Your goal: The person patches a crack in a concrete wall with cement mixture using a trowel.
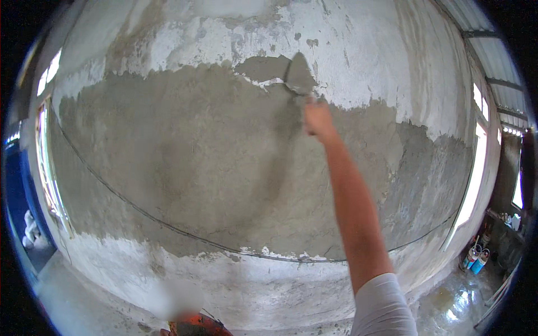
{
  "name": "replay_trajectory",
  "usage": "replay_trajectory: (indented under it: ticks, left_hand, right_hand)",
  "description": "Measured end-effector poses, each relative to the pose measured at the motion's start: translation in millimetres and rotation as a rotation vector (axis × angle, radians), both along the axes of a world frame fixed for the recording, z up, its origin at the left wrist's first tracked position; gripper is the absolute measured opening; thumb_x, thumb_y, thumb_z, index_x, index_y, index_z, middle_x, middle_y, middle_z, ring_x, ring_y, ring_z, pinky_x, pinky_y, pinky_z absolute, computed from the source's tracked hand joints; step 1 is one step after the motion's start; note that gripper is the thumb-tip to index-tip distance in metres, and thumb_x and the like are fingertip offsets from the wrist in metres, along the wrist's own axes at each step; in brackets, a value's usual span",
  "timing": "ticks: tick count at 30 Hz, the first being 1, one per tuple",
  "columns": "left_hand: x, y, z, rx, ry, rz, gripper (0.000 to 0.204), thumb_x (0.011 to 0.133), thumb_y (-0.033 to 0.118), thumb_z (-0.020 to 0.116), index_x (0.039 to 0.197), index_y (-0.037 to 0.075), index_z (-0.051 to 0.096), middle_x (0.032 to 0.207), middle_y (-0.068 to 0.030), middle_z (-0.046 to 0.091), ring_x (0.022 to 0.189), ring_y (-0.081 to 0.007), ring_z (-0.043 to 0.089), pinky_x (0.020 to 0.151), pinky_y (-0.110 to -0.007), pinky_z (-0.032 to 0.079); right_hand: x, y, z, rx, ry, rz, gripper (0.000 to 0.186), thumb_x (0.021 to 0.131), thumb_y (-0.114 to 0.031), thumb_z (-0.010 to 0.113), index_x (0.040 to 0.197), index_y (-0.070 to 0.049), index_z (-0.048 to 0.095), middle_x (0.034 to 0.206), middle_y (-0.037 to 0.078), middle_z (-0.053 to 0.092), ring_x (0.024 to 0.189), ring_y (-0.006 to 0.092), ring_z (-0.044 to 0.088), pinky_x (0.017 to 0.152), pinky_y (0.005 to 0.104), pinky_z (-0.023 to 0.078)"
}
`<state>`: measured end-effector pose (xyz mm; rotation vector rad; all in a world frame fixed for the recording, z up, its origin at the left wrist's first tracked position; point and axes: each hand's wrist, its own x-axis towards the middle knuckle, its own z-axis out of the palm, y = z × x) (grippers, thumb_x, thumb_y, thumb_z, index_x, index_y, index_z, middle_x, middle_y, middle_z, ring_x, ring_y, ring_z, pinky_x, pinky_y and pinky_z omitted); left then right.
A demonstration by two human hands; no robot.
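Note:
My right arm reaches up from the lower edge, and my right hand is closed round the handle of a pointed trowel. The trowel's blade points upward, at the ragged upper edge of the grey mortar that covers the middle of the wall. Left of the blade is a separate patch of mortar, with a pale strip along its lower side. Above, the wall shows whitish and stained. At the bottom edge sits a partly cut-off orange-red object, its kind unclear. My left hand does not show.
A thin dark cable sags across the lower wall. Bright window openings flank the wall. Blue and white containers stand at the right on a wet floor. A blurred white shape is low in the view.

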<state>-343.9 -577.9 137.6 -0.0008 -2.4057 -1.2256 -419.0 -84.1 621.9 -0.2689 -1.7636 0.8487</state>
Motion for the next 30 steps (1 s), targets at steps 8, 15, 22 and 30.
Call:
replay_trajectory:
  ticks: [8, 15, 22, 30]
  left_hand:
    - [-22.4, -18.1, -58.8, -0.004, 0.128, 0.051, 0.028, 0.077, 0.014, 0.073, 0.094, -0.001, 0.056, 0.081, -0.0264, 0.062, 0.079, -0.0488, 0.062, 0.072, -0.056, 0.048]
    - [-13.6, -22.0, -10.1, -0.042, -0.169, 0.010, 0.034, 0.075, 0.016, 0.072, 0.101, -0.002, 0.060, 0.090, -0.0271, 0.066, 0.085, -0.0473, 0.065, 0.076, -0.056, 0.051]
    - [-16.7, -15.3, 16.8, -0.068, -0.185, -0.019, 0.020, 0.076, 0.012, 0.066, 0.090, 0.001, 0.057, 0.081, -0.0276, 0.063, 0.079, -0.0504, 0.062, 0.070, -0.056, 0.050]
    - [-24.4, -27.9, -8.8, -0.063, -0.053, 0.031, 0.019, 0.074, 0.011, 0.067, 0.086, 0.001, 0.055, 0.076, -0.0240, 0.060, 0.073, -0.0489, 0.060, 0.065, -0.057, 0.047]
  right_hand:
    - [-69.9, -62.9, -72.1, 0.203, -0.116, -0.223, 0.049, 0.096, -0.039, 0.059, 0.101, 0.010, 0.066, 0.085, 0.029, 0.069, 0.064, 0.0365, 0.073, 0.058, 0.0469, 0.059]
    - [-16.4, -37.5, -30.0, 0.109, -0.153, -0.064, 0.043, 0.092, -0.030, 0.062, 0.108, 0.011, 0.063, 0.082, 0.027, 0.069, 0.060, 0.0331, 0.071, 0.055, 0.0438, 0.056]
    - [-70.5, -30.7, -36.3, 0.306, -0.180, -0.134, 0.041, 0.089, -0.028, 0.062, 0.107, 0.010, 0.063, 0.081, 0.026, 0.070, 0.061, 0.0319, 0.072, 0.056, 0.0444, 0.056]
    - [-39.6, -61.1, -32.9, 0.147, -0.209, -0.016, 0.043, 0.094, -0.032, 0.059, 0.104, 0.009, 0.064, 0.080, 0.025, 0.070, 0.060, 0.0299, 0.071, 0.055, 0.0439, 0.056]
